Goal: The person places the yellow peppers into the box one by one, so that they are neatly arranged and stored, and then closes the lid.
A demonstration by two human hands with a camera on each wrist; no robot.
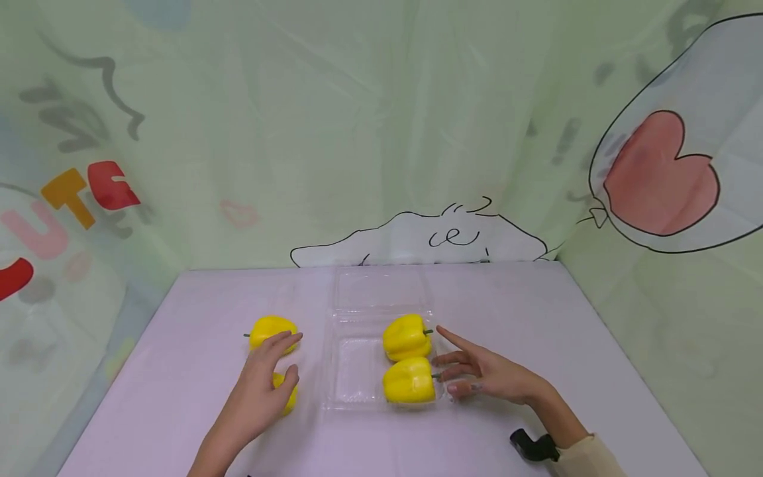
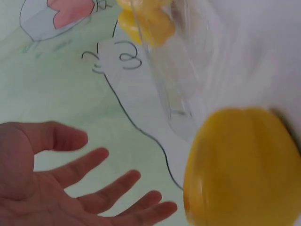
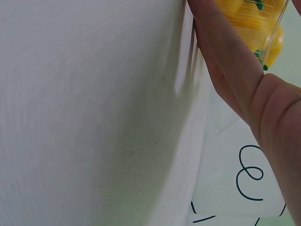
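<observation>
Two yellow bell peppers with green stems, a far one [image 1: 406,336] and a near one [image 1: 408,381], lie side by side in the right half of a clear plastic box [image 1: 356,371]. My right hand [image 1: 485,372] is just right of them, fingers spread near their stems. On the left, another yellow bell pepper [image 1: 271,329] lies on the table, and a nearer one [image 1: 290,397] is partly hidden behind my left hand [image 1: 262,384]. That hand hovers over the pair with fingers apart and nothing in its grasp. In the left wrist view a pepper [image 2: 242,169] looms close beside the extended fingers [image 2: 117,188].
The box's clear lid [image 1: 381,289] lies folded back toward the rear wall. A pale tabletop [image 1: 489,298] runs up to printed curtains [image 1: 357,132] on the back and both sides. A black strap [image 1: 533,446] shows by the right wrist.
</observation>
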